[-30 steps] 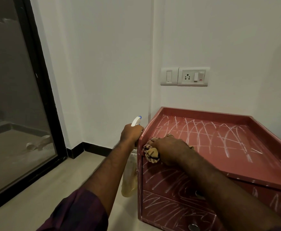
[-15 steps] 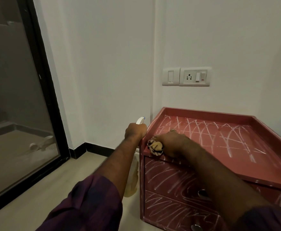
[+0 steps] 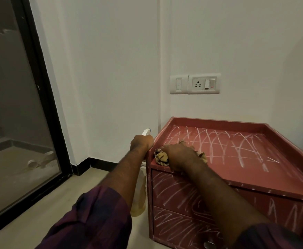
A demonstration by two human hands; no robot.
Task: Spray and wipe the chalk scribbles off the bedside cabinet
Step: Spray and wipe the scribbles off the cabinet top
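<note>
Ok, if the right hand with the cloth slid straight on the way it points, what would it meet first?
Probably the cabinet's raised left rim, just past the cloth; beyond it is the left hand on the spray bottle. Depth is unclear.

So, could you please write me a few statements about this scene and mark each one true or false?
1. The right hand holds a cloth on the cabinet top. True.
2. The left hand grips a bottle beside the cabinet. True.
3. The bottle stands on the cabinet top. False: it hangs in the left hand, off the cabinet's left side.
4. Chalk marks the drawers as well as the top. True.
5. The top is wiped clean. False: chalk covers most of it.
6. A plug sits in the socket. False: the socket is empty.
</note>
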